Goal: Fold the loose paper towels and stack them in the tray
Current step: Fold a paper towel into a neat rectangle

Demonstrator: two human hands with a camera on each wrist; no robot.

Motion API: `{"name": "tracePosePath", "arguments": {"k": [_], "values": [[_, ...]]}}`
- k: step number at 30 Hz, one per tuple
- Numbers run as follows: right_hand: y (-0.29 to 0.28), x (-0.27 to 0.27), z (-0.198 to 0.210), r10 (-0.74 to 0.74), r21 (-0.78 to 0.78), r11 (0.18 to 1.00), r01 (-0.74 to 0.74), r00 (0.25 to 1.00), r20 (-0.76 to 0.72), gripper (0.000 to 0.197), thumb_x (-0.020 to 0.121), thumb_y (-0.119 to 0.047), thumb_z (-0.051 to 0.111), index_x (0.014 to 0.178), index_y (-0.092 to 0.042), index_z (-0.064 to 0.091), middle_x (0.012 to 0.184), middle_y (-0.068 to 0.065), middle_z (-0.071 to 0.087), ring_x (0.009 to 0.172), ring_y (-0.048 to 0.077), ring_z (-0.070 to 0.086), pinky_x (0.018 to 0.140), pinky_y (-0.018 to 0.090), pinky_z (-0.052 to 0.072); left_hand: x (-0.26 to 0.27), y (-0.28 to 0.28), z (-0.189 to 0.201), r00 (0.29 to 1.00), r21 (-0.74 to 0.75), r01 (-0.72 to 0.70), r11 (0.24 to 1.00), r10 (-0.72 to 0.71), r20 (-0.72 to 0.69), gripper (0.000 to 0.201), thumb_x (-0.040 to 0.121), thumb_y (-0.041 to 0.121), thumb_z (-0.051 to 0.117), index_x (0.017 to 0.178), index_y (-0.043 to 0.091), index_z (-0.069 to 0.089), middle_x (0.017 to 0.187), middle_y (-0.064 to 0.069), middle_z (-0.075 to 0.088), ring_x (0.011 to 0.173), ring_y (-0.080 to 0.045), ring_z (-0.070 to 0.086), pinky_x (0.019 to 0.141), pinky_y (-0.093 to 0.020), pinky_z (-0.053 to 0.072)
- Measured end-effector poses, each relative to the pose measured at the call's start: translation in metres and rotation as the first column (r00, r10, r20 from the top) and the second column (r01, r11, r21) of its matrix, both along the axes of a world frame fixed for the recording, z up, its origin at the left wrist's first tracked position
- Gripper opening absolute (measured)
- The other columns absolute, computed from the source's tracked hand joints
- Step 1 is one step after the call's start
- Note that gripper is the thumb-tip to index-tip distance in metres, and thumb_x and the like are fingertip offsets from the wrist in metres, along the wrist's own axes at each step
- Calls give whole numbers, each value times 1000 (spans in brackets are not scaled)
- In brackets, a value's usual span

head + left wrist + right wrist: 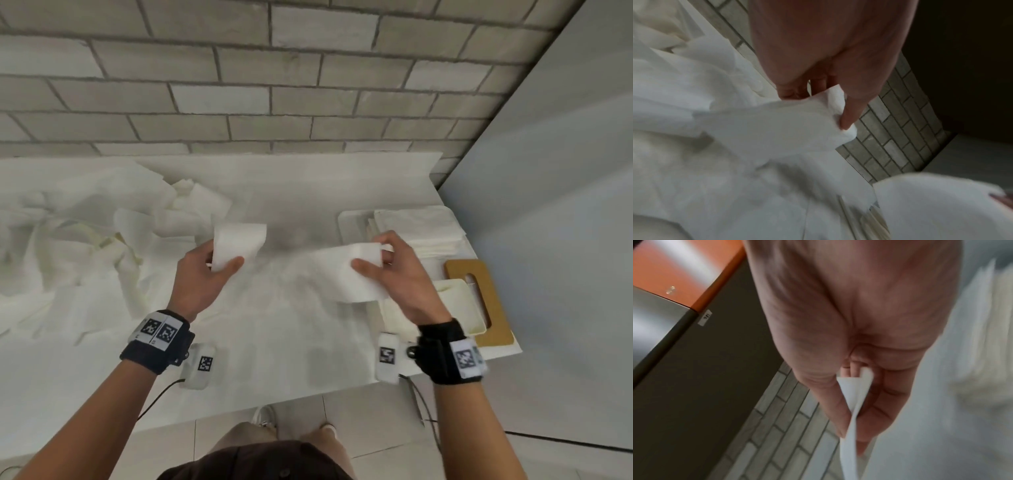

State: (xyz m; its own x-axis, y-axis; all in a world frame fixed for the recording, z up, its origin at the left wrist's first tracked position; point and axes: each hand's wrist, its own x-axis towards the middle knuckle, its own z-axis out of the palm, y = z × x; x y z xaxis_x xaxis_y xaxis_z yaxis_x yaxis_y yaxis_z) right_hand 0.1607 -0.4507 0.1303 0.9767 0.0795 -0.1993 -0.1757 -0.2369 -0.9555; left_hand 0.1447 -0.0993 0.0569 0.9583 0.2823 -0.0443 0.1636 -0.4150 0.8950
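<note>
Over the middle of the white table, my left hand point(223, 260) pinches the end of a white paper towel point(239, 240) between thumb and fingers. My right hand point(372, 258) pinches a folded white towel end point(342, 274) a little to the right. The stretch between them is blurred, so I cannot tell if it is one sheet. In the left wrist view, the left hand point(838, 104) grips the towel point(777, 123). The right wrist view shows my right hand point(851, 418) clamping a thin towel edge point(851, 447). A white tray point(346, 222) holding a stack of folded towels point(421, 229) sits behind the right hand.
A heap of loose crumpled towels point(85, 222) covers the table's left side. A brown board with a slot point(479, 274) and a cream tray point(455, 301) lie at the right edge. Two tagged white blocks point(202, 365) stand at the front edge. A tiled wall point(308, 85) rises behind.
</note>
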Motion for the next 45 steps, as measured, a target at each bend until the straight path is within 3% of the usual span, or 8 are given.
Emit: {"name": "tracePosePath", "arguments": {"k": [5, 9, 19, 25, 29, 35, 40, 45], "values": [[-102, -10, -15, -138, -312, 942, 124, 990, -25, 45, 91, -16, 87, 121, -19, 55, 97, 5, 78, 83, 18, 77, 64, 30, 61, -1, -40, 16, 997, -61, 73, 995, -73, 12, 32, 89, 24, 85, 110, 40, 68, 102, 20, 78, 95, -2, 74, 91, -36, 61], [-153, -12, -53, -155, -561, 817, 133, 988, 7, 49, 89, -17, 88, 124, -17, 54, 99, -12, 56, 102, 25, 62, 86, 41, 53, -1, -97, 35, 992, -96, 123, 988, -120, 41, 34, 89, 22, 85, 117, 35, 70, 105, 25, 77, 97, 1, 74, 92, -33, 61], [-189, -20, -79, 23, -698, 716, 24, 998, 57, 43, 97, -5, 77, 123, -16, 44, 85, 2, 55, 68, 13, 53, 55, 28, 38, -13, -236, 71, 980, -182, 174, 968, -152, 127, 40, 92, 28, 83, 131, 22, 71, 123, 13, 76, 114, -4, 71, 99, -41, 59], [-202, -21, -70, 100, -684, 728, -54, 995, 27, 55, 96, -14, 81, 136, -17, 45, 108, 10, 65, 93, 27, 67, 79, 39, 55, -26, -288, 73, 974, -236, 215, 948, -190, 124, 36, 93, 24, 83, 127, 22, 70, 120, 10, 77, 113, -9, 72, 99, -46, 59], [-209, -38, -29, -91, -225, 959, 172, 940, 330, 40, 106, -30, 69, 140, -20, 51, 130, -5, 70, 123, 8, 66, 104, 29, 54, -32, -312, 84, 952, -265, 298, 917, -267, 147, 29, 95, 20, 80, 120, 18, 66, 112, 2, 75, 107, -18, 72, 91, -45, 59], [-196, -43, -9, 77, 280, 956, -82, 997, 31, 68, 93, -19, 84, 147, -32, 44, 122, 10, 78, 114, 29, 76, 91, 43, 64, -32, -346, 90, 949, -310, 277, 909, -209, 234, 28, 99, 17, 75, 105, 2, 52, 86, -6, 72, 78, -26, 70, 65, -43, 54], [-218, -37, -45, -192, 149, 971, 186, 981, 28, 54, 88, -18, 91, 128, -25, 55, 103, 13, 79, 90, 19, 77, 81, 37, 60, -32, -337, 63, 971, -194, -16, 981, 61, 230, 39, 94, 20, 80, 114, 17, 46, 86, 23, 74, 73, -8, 72, 63, -35, 58], [-218, -34, -79, -115, -582, 783, 218, 971, 208, 48, 94, -23, 83, 125, -21, 46, 90, 3, 74, 78, 19, 72, 66, 35, 56, -31, -328, -1, 982, 367, 126, 922, -168, 85, 48, 93, 20, 73, 123, 22, 36, 62, -2, 55, 55, -24, 55, 60, -40, 45]]}}
